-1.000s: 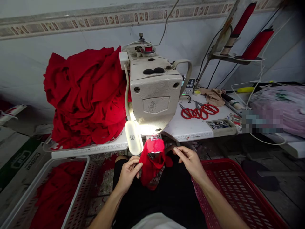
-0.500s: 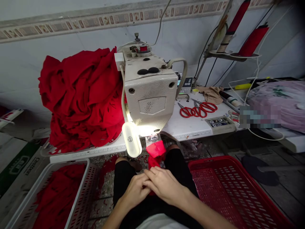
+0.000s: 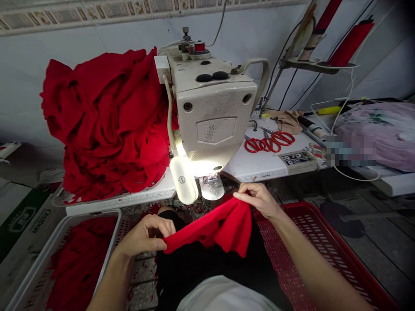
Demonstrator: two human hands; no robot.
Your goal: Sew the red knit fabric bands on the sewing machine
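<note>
A strip of red fabric (image 3: 207,224) is stretched between my two hands over my lap, its right part hanging in a loose fold. My left hand (image 3: 147,233) pinches the lower left end between thumb and fingers. Higher up and to the right, my right hand (image 3: 257,198) grips the other end. Just beyond the fabric stands the cream sewing machine (image 3: 214,116), with its metal sewing bed (image 3: 212,188) uncovered under the bright light. An oval lamp (image 3: 183,180) hangs at the left of the machine head.
A tall heap of red fabric (image 3: 106,121) covers the table's left side. A white basket (image 3: 118,226) with red pieces stands below left, a red basket (image 3: 330,242) at right. Red-handled scissors (image 3: 269,141) and a parts tray (image 3: 298,160) lie on the table. Thread cones (image 3: 352,43) stand behind.
My hands, close together over my lap before, have moved apart and now hold the red fabric stretched between them. The red piece at the sewing bed is off it.
</note>
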